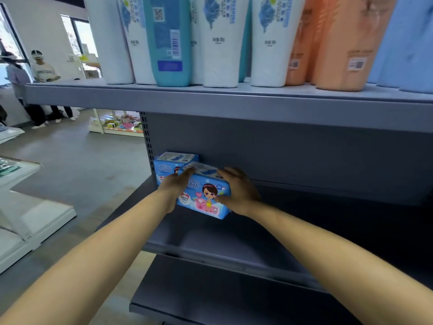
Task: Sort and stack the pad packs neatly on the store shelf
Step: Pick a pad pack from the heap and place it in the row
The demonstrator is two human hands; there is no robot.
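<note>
A blue pad pack (203,195) with a cartoon girl on its front stands on the grey middle shelf (210,240). My left hand (174,187) grips its left end and my right hand (236,191) grips its right end, fingers curled over the top. Behind it, at the shelf's back left corner, stands a second blue pad pack (172,161), partly hidden by the held pack and my left hand.
The shelf above (210,102) carries tall white, teal, orange and blue packs close over my hands. The grey back panel (304,156) closes the rear. To the left lies open floor with white display tables (28,221) and two people standing far off.
</note>
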